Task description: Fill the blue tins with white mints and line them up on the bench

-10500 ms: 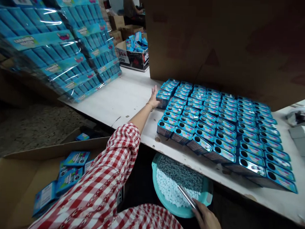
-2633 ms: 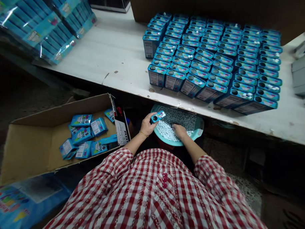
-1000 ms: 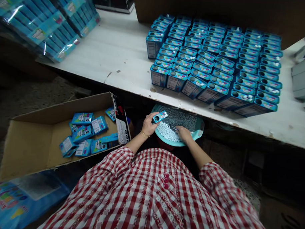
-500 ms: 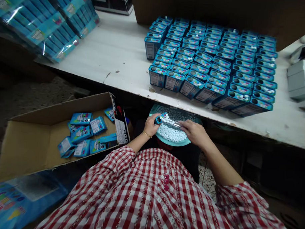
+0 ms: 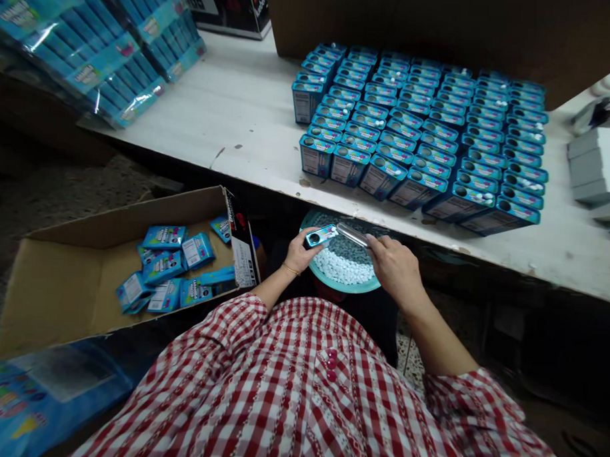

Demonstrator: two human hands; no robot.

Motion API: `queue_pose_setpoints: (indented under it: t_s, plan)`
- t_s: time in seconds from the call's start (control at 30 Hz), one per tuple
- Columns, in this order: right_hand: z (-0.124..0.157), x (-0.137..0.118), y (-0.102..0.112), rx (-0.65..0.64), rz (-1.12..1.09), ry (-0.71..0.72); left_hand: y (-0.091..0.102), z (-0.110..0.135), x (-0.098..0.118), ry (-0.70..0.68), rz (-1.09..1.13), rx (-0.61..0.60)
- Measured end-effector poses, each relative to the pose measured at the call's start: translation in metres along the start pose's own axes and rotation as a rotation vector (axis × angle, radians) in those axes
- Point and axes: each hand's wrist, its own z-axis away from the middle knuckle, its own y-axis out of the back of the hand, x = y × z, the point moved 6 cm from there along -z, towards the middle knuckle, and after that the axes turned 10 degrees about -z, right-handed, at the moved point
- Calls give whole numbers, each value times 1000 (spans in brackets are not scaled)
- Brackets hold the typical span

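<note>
My left hand (image 5: 298,253) grips a small blue box (image 5: 321,236) with a round hole in its top, held over a teal basin (image 5: 368,284) of small white candies (image 5: 341,266) under the table edge. My right hand (image 5: 396,266) is closed on a clear scoop tube (image 5: 352,234), its tip tilted toward the box's hole. Above, on the white table (image 5: 229,119), stand several rows of the same blue boxes (image 5: 418,136), upright with holes up, a few with candies on top.
An open cardboard carton (image 5: 58,280) at the left holds several loose blue boxes (image 5: 168,267). Shrink-wrapped packs of blue boxes (image 5: 101,45) lie at the table's far left. A big brown carton (image 5: 417,19) stands behind the rows. Grey blocks (image 5: 595,162) sit at the right.
My right hand came up out of the basin with the scoop tube, brought candies to the box, and the tube now lies tilted at the box's hole. The left hand stayed put.
</note>
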Motion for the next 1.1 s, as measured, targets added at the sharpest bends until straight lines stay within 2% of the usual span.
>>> queue_pose_setpoints:
  t_s: [0.17,0.27,0.37,0.47,0.6,0.73,0.83,0.93,1.0,1.1]
  plan:
    - [6,-25,-5,25,-6,117,-10,5,-20,139,166,34]
    - [8,-19,0,85,-36,93,-15,5,-27,198,244,56]
    - [8,-11,4,116,-10,44,-17,2,-21,179,241,40]
    - [5,-19,0,72,19,85,-14,0,-9,143,199,23]
    - [1,-31,3,114,-47,133,9,-4,5,132,114,75]
    - [1,-12,19,316,-300,87,64,-18,20,95,65,184]
    - [4,13,17,413,-520,70,112,-44,25,45,10,292]
    - [7,31,1,399,-628,36,146,-89,20,20,-58,386]
    - [11,37,-14,370,-678,8,152,-129,10,32,-72,411]
    - [23,40,-35,344,-739,-38,140,-196,-4,29,-47,344]
